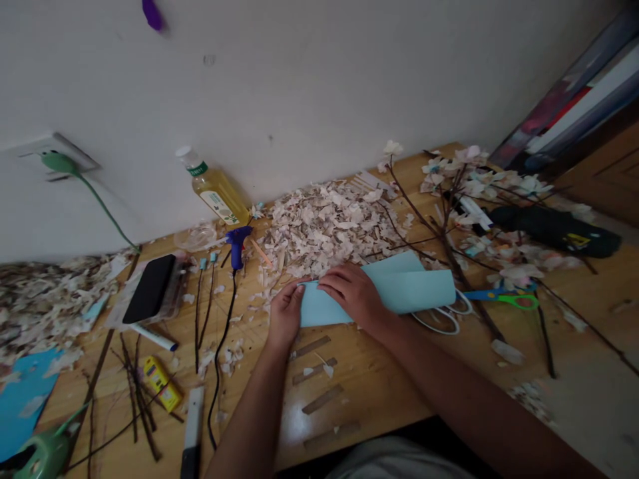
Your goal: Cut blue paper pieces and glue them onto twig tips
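Note:
A folded sheet of light blue paper point(417, 289) lies on the wooden table in front of me. My left hand point(286, 309) pinches its left end, thumb on top near the upper corner. Across the paper's left half rests my right hand point(353, 293), its fingers bent together at the upper edge, close to my left thumb. The right part of the sheet shows a raised fold. Under and beside that end are white cable loops point(449, 319) and scissors point(514, 299) with green and blue handles.
Behind the paper lies a heap of pale petal-like scraps point(324, 226). A blue glue gun point(237, 246), a bottle point(214, 189) and a black phone point(150, 288) are to the left. Flowering branches point(449, 226) spread at right. A yellow box point(162, 384) and a utility knife point(192, 432) lie at front left.

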Demonstrator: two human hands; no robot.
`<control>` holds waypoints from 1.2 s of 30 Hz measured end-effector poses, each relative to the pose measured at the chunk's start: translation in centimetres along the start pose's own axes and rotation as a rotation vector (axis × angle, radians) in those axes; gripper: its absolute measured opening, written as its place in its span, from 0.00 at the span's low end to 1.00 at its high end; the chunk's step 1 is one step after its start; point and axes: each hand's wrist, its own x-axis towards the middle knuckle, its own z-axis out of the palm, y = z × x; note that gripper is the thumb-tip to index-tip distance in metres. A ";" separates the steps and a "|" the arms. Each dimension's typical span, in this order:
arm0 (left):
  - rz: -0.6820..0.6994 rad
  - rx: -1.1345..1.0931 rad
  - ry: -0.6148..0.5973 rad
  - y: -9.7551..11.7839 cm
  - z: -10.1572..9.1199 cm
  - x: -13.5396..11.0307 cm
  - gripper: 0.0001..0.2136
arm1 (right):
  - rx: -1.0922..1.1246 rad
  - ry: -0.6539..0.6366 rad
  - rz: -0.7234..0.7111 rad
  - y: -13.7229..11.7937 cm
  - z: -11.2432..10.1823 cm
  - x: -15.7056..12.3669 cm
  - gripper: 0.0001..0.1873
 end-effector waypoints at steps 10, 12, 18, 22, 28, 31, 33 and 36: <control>0.003 -0.016 -0.014 -0.1 0.0 0.1 0.19 | 0.008 -0.018 0.014 0.1 0.1 0.1 0.07; 0.003 -0.016 -0.012 -0.1 0.0 0.0 0.20 | 0.004 -0.026 0.024 0.1 0.1 0.1 0.08; -0.003 -0.020 -0.005 -0.1 0.2 0.1 0.21 | 0.013 -0.055 0.057 -0.1 0.0 0.1 0.08; -0.007 -0.013 -0.004 0.0 0.2 0.0 0.21 | 0.014 -0.059 0.070 -0.1 0.0 0.0 0.09; 0.002 -0.004 -0.008 0.1 0.1 0.0 0.21 | 0.006 -0.048 0.051 -0.1 0.0 0.1 0.09; -0.003 -0.003 -0.009 0.1 0.1 0.0 0.21 | 0.010 -0.046 0.043 -0.1 0.0 0.1 0.09; -0.007 -0.001 -0.006 0.1 0.1 0.0 0.21 | 0.014 -0.047 0.047 -0.1 0.0 0.1 0.09; -0.002 0.007 0.006 0.2 0.2 0.0 0.21 | 0.021 -0.042 0.055 -0.1 -0.1 0.0 0.08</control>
